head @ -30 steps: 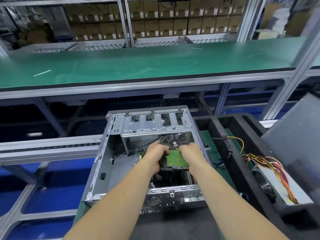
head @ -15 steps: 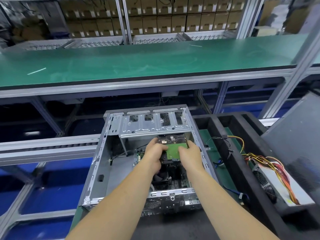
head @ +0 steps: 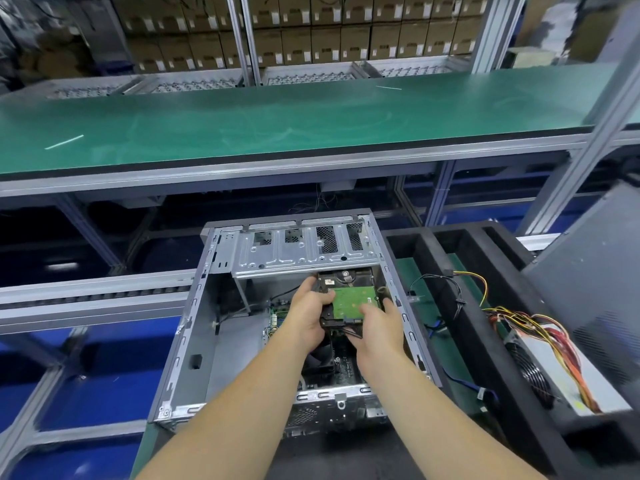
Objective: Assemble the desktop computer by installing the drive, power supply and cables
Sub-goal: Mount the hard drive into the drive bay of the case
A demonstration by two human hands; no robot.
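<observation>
head view: both hands [head: 346, 320] grip drive [head: 351, 299], seemingly under bay edge [head: 304, 268].

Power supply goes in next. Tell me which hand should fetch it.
Right. The grey metal power supply lies in the black foam tray on the right hand's side; the left hand would probably have to cross over.

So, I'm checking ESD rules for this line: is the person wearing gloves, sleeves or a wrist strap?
None show. The left hand and right hand are bare, with no gloves or rings in view. Both forearms are uncovered up to the frame's bottom edge, with no sleeve, watch or wrist strap on the parts that show. Anything worn above that is out of view.
</observation>
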